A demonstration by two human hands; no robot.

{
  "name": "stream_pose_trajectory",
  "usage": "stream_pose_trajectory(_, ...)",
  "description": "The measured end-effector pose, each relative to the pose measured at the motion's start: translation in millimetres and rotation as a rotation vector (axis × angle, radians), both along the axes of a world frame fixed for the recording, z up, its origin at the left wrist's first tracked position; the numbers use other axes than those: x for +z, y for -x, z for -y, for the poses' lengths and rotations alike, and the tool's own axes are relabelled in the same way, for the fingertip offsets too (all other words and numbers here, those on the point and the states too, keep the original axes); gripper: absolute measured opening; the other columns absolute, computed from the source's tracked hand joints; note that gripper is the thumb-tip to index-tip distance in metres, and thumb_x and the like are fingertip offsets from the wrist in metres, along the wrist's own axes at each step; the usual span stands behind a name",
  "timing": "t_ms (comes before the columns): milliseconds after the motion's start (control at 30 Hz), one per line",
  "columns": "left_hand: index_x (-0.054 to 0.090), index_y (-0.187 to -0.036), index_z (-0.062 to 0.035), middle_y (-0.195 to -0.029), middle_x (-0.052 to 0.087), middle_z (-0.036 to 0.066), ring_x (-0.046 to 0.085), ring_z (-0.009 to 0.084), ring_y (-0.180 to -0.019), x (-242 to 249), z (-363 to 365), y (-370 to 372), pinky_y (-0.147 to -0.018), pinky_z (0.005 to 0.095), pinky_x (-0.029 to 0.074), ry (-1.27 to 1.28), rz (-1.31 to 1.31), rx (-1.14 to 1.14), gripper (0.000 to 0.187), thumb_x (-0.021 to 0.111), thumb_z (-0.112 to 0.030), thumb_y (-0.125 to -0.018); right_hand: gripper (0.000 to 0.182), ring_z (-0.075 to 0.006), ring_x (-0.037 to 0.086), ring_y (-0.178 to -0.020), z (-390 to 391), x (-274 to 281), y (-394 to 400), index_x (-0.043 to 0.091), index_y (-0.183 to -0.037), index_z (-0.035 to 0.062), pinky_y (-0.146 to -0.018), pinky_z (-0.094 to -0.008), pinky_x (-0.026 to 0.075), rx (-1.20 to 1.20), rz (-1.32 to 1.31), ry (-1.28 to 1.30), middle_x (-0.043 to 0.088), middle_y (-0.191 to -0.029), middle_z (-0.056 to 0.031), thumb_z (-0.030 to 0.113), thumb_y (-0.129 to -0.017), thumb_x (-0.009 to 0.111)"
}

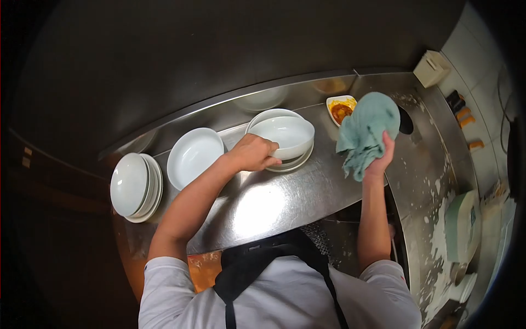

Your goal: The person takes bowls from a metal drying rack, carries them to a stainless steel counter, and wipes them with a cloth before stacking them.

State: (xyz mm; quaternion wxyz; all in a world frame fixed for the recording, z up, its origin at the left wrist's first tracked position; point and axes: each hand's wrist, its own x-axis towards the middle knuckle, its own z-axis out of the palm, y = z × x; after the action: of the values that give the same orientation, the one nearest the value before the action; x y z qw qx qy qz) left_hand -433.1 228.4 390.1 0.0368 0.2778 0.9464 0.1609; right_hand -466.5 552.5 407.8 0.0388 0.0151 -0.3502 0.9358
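Observation:
My left hand [253,152] grips the near left rim of a white bowl [293,134], which sits tilted over a stack of white dishes [293,163]. Off to the right, my right hand [382,158] is closed on a green cloth [368,129]. The cloth's upper part is spread into a smooth rounded shape, and its lower end hangs in folds. Whatever gives it that shape is hidden beneath. Left of the stack, near my left forearm, stands another white bowl [195,156].
A stack of white plates [130,183] leans at the left end of the steel counter [257,211]. Behind the cloth lies a small white dish [341,109] with red and yellow food remains. Suds cover the right-hand surface, where a green and white container [463,225] stands.

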Motion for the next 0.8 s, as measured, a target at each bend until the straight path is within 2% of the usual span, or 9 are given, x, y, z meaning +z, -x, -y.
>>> stream_pose_trajectory(100, 0.066, -0.082, -0.0007, -0.069, 0.065, 0.018, 0.067, 0.0382, -0.07, 0, -8, 19, -0.067, 0.0455, 0.053, -0.142, -0.142, -0.061, 0.039, 0.076, -0.038, -0.084, 0.058, -0.0288, 0.056, -0.124, 11, -53, -28, 0.042, -0.143, 0.0013, -0.108, -0.043, 0.043, -0.247, 0.0, -0.201, 0.056, -0.135, -0.014, 0.02, -0.091, 0.059)
stream_pose_trajectory(200, 0.069, -0.084, -0.0004, -0.072, 0.067, 0.018, 0.068, 0.0364, -0.071, 17, -26, 17, -0.069, 0.0429, 0.053, -0.479, -0.042, 0.069, 0.035, 0.076, -0.035, -0.083, 0.071, -0.0271, 0.05, -0.129, 43, -82, -61, 0.037, -0.147, 0.0004, -0.11, -0.0422, 0.039, -0.18, -0.126, -0.407, 0.052, -0.137, -0.0143, 0.007, -0.083, 0.068)
stream_pose_trajectory(267, 0.069, -0.087, 0.002, -0.077, 0.068, 0.022, 0.067, 0.039, -0.071, 28, -44, 7, -0.067, 0.0427, 0.054, -0.581, -0.171, -0.043, 0.033, 0.075, -0.03, -0.082, 0.076, -0.0274, 0.05, -0.129, 78, -66, -68, 0.037, -0.147, 0.0, -0.11, -0.0436, 0.04, -0.23, -0.413, -0.727, 0.052, -0.137, -0.016, 0.009, -0.08, 0.07)
stream_pose_trajectory(333, 0.069, -0.087, 0.0017, -0.075, 0.068, 0.022, 0.067, 0.0392, -0.069, 34, -57, -4, -0.067, 0.0421, 0.054, -0.65, -0.375, -0.22, 0.032, 0.077, -0.029, -0.081, 0.07, -0.0292, 0.053, -0.126, 82, -27, -70, 0.042, -0.144, 0.0003, -0.109, -0.0426, 0.042, -0.238, -0.454, -0.721, 0.054, -0.135, -0.0172, 0.014, -0.081, 0.07)
stream_pose_trajectory(433, 0.063, -0.074, 0.0008, -0.067, 0.063, 0.02, 0.064, 0.0378, -0.059, 80, -59, -40, -0.056, 0.0416, 0.051, -0.704, -0.311, -0.142, 0.032, 0.081, -0.025, -0.078, 0.062, -0.0319, 0.057, -0.121, 90, 41, -43, 0.05, -0.139, 0.0008, -0.107, -0.0411, 0.044, -0.224, -0.537, -0.708, 0.056, -0.133, -0.0189, 0.02, -0.084, 0.071)
stream_pose_trajectory(533, 0.054, -0.066, -0.0024, -0.057, 0.055, 0.015, 0.057, 0.0328, -0.049, 112, -58, -77, -0.048, 0.0399, 0.046, -0.611, -0.484, -0.164, 0.038, 0.082, -0.026, -0.078, 0.053, -0.0293, 0.059, -0.12, 55, 40, 21, 0.053, -0.137, 0.0036, -0.104, -0.0398, 0.048, 0.691, -0.194, 0.188, 0.058, -0.133, -0.0169, 0.033, -0.094, 0.062)
stream_pose_trajectory(567, 0.067, -0.076, -0.0036, -0.056, 0.055, 0.01, 0.058, 0.0264, -0.046, 121, -58, -85, -0.045, 0.0361, 0.045, -0.594, -0.571, -0.209, 0.028, 0.085, -0.025, -0.077, 0.053, -0.0271, 0.058, -0.12, 77, 30, 18, 0.053, -0.137, 0.0054, -0.103, -0.04, 0.049, 0.541, -0.046, 0.167, 0.059, -0.132, -0.015, 0.04, -0.097, 0.057)
stream_pose_trajectory(633, 0.053, -0.068, -0.0065, -0.059, 0.054, 0.009, 0.057, 0.0257, -0.05, 116, -62, -88, -0.047, 0.0368, 0.045, -0.562, -0.677, -0.259, 0.035, 0.082, -0.024, -0.078, 0.052, -0.027, 0.058, -0.121, 123, 11, -9, 0.053, -0.137, 0.0059, -0.103, -0.0403, 0.049, 0.309, -0.014, 0.046, 0.059, -0.133, -0.0142, 0.041, -0.098, 0.054)
stream_pose_trajectory(800, 0.055, -0.07, -0.008, -0.061, 0.055, 0.006, 0.06, 0.0248, -0.054, 105, -23, -84, -0.048, 0.0369, 0.048, -0.292, -0.761, -0.138, 0.03, 0.079, -0.024, -0.078, 0.05, -0.0267, 0.057, -0.124, 176, 15, -98, 0.054, -0.136, 0.0072, -0.104, -0.0411, 0.049, 0.695, 0.246, 0.454, 0.059, -0.134, -0.0123, 0.042, -0.1, 0.047)
